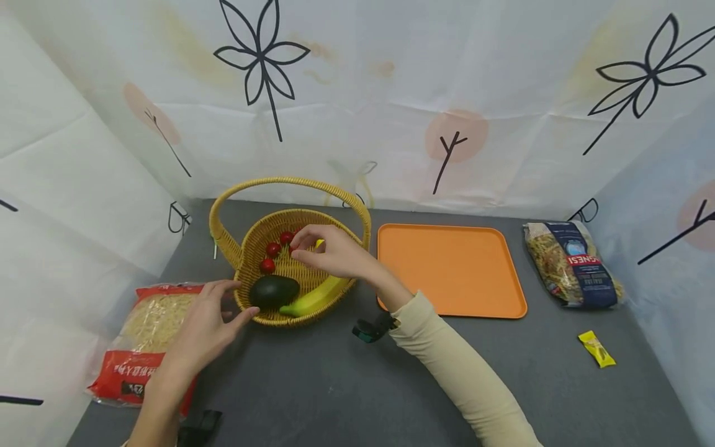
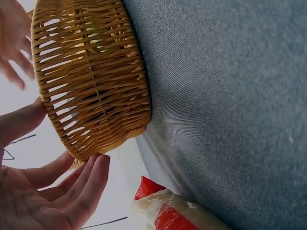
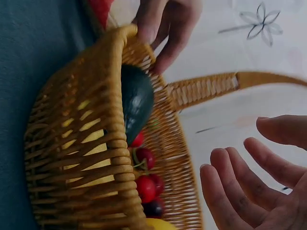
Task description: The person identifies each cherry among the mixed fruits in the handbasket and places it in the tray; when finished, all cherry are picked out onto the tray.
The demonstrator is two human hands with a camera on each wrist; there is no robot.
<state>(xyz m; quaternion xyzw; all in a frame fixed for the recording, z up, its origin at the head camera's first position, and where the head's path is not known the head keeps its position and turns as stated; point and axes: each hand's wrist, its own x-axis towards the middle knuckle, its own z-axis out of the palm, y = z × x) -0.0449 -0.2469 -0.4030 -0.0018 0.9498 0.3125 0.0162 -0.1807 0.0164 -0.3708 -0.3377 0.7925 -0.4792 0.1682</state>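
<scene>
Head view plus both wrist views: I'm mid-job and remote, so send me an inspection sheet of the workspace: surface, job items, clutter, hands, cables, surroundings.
Surface: dark grey tabletop; damage: nothing seen.
Job items: yellow wicker basket, upright, containing an avocado, a banana, small red fruits and a yellow item, partly hidden.
Clutter: orange tray right of the basket; pasta bag and small yellow packet farther right; red-and-clear bag on the left.
Left hand: holds the basket at its left rim.
Right hand: above the basket, fingers loosely bent, holding nothing.
Cables: nothing seen.
Surroundings: pale hanging sheets with plant drawings, behind and at both sides.
</scene>
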